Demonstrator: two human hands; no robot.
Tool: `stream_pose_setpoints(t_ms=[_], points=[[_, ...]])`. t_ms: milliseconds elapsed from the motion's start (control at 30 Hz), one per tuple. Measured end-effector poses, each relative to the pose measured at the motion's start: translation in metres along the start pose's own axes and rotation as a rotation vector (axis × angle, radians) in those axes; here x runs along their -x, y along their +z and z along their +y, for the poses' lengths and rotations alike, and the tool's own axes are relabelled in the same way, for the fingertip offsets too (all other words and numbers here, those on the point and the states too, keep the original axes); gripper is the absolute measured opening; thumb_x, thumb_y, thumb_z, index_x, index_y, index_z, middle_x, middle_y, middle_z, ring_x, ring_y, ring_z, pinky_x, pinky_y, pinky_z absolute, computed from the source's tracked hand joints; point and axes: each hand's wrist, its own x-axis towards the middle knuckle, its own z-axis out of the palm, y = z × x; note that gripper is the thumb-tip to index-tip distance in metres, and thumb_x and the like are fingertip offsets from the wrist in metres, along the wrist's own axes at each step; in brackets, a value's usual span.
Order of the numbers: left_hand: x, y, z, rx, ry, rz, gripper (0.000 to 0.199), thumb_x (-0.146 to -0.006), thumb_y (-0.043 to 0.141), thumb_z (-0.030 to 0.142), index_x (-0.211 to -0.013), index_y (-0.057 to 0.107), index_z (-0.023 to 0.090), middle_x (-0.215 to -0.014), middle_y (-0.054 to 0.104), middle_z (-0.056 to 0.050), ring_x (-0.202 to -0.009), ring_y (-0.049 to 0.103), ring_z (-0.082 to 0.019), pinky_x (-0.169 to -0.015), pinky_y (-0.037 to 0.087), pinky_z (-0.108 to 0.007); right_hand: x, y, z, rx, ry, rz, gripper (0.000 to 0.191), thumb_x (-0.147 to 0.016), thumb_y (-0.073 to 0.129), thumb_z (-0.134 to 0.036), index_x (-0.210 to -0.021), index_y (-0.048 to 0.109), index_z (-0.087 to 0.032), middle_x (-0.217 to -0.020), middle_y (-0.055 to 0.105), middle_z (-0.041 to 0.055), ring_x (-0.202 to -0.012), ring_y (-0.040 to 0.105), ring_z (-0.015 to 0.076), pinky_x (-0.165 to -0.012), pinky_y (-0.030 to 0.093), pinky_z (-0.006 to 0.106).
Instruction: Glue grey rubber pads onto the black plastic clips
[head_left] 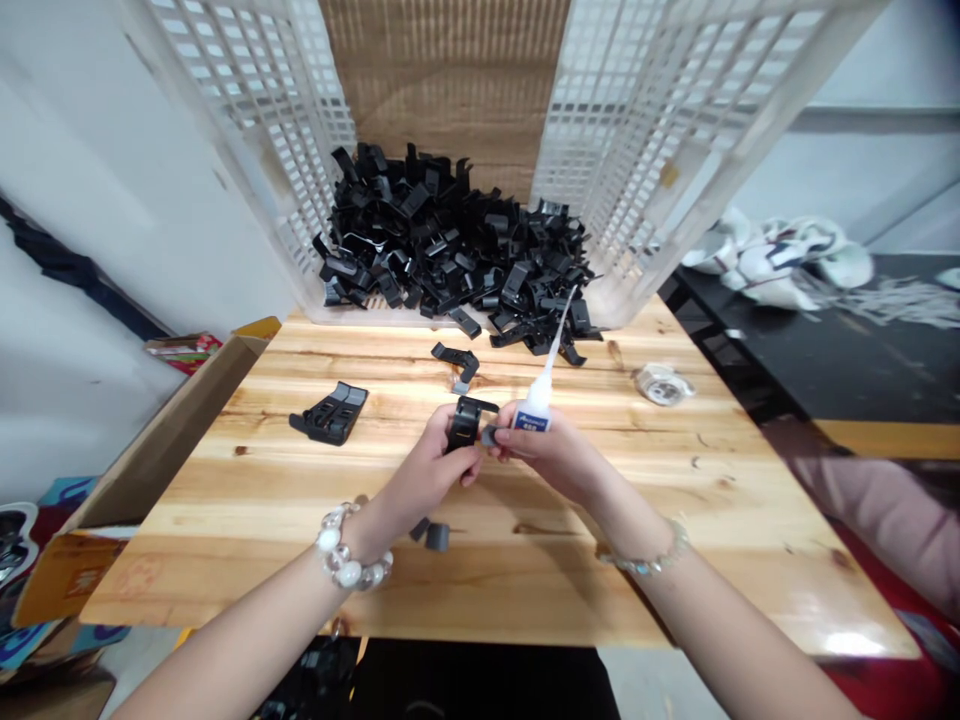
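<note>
My left hand [427, 465] grips a black plastic clip part [465, 424] above the wooden table [225, 480]. My right hand [551, 452] holds a white glue bottle [541, 395] with a long thin nozzle and a blue label, tilted up. A small grey piece [489, 435] sits at the right fingertips, against the clip part. Below my hands lie two short dark grey cylinders [437, 536]. A loose black clip [456, 364] and a wider black part [329, 413] rest on the wood. A large heap of black plastic clips [450, 240] lies at the far end.
A white lattice plastic crate [255, 130] surrounds the heap on two sides. A clear roll of tape [662, 384] lies on the right of the table. A cardboard box [172, 440] stands at the left edge. White cloth [780, 262] lies on a black surface [750, 340] to the right.
</note>
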Motion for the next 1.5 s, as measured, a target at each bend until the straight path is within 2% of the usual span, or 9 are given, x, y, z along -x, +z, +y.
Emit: stream_pose_setpoints(t_ms=[133,233,300,400,567,833,1167,1333,1500], points=[[-0.001,-0.006,-0.001,-0.119,-0.066,0.065,0.025,-0.077,0.05,0.013,-0.098,0.04,0.022,-0.057,0.048,0.01,-0.047,0.04,-0.008,-0.047,0.029,-0.021,-0.001,-0.003,-0.005,-0.026,-0.005,0.124,0.023,-0.06,0.082,-0.026,-0.071,0.063,-0.018,-0.062,0.063,-0.0007,-0.058,0.056,0.0128,-0.061,0.045,0.028],[-0.003,-0.009,0.0,-0.254,-0.029,0.081,0.017,-0.077,0.059,0.016,-0.092,0.054,0.02,-0.064,0.058,0.005,-0.053,0.049,-0.01,-0.053,0.038,-0.024,-0.002,-0.007,-0.007,0.003,-0.048,0.195,0.024,-0.057,0.083,-0.024,-0.072,0.065,-0.018,-0.063,0.061,-0.0015,-0.058,0.055,0.0117,-0.059,0.044,0.027],[-0.004,-0.01,0.002,-0.258,0.023,0.08,0.012,-0.077,0.065,0.022,-0.088,0.064,0.017,-0.08,0.067,-0.002,-0.07,0.06,-0.015,-0.067,0.046,-0.028,-0.002,-0.008,-0.006,0.043,-0.069,0.207,0.023,-0.058,0.082,-0.024,-0.076,0.067,-0.017,-0.065,0.063,-0.0008,-0.06,0.055,0.0115,-0.06,0.044,0.027],[-0.006,-0.01,0.003,-0.178,0.039,0.084,0.015,-0.079,0.068,0.028,-0.087,0.07,0.016,-0.093,0.073,-0.007,-0.09,0.064,-0.021,-0.085,0.048,-0.033,-0.001,-0.007,-0.004,0.123,-0.077,0.147,0.02,-0.062,0.08,-0.026,-0.076,0.068,-0.018,-0.066,0.063,-0.0002,-0.061,0.055,0.0125,-0.062,0.045,0.028],[-0.006,-0.009,-0.006,-0.017,0.016,0.12,0.021,-0.081,0.07,0.037,-0.081,0.066,0.017,-0.081,0.07,-0.003,-0.081,0.064,-0.017,-0.077,0.051,-0.03,0.0,0.003,0.003,0.233,-0.131,0.046,0.016,-0.071,0.076,-0.031,-0.069,0.066,-0.018,-0.067,0.058,-0.001,-0.064,0.052,0.0125,-0.065,0.044,0.03],[-0.004,-0.001,-0.01,0.257,-0.054,0.169,0.025,-0.077,0.075,0.034,-0.082,0.059,0.017,-0.083,0.065,0.0,-0.081,0.063,-0.014,-0.071,0.053,-0.026,0.0,0.01,0.016,0.352,-0.238,0.237,0.017,-0.073,0.073,-0.032,-0.074,0.062,-0.02,-0.072,0.057,-0.001,-0.069,0.052,0.0146,-0.069,0.043,0.03],[-0.005,0.003,-0.017,0.326,-0.063,0.12,0.026,-0.076,0.075,0.022,-0.098,0.064,0.016,-0.1,0.067,-0.004,-0.098,0.061,-0.015,-0.086,0.046,-0.027,-0.003,0.006,0.022,0.517,-0.253,0.277,0.015,-0.076,0.068,-0.031,-0.076,0.059,-0.019,-0.077,0.06,0.0009,-0.075,0.055,0.0174,-0.072,0.044,0.032],[-0.005,0.005,-0.015,0.327,-0.086,0.07,0.023,-0.077,0.071,0.019,-0.1,0.069,0.013,-0.098,0.071,-0.007,-0.095,0.063,-0.018,-0.09,0.044,-0.031,-0.002,0.007,0.014,0.517,-0.206,0.24,0.021,-0.075,0.071,-0.034,-0.077,0.055,-0.019,-0.075,0.056,-0.0008,-0.07,0.053,0.0148,-0.066,0.043,0.03],[-0.006,0.003,-0.008,0.36,-0.03,0.018,0.016,-0.082,0.066,0.018,-0.096,0.071,0.011,-0.099,0.072,-0.01,-0.099,0.064,-0.021,-0.096,0.043,-0.034,-0.002,0.002,-0.002,0.227,-0.112,0.271,0.038,-0.078,0.068,-0.049,-0.086,0.041,-0.023,-0.064,0.056,-0.0042,-0.053,0.052,0.012,-0.043,0.036,0.023]])
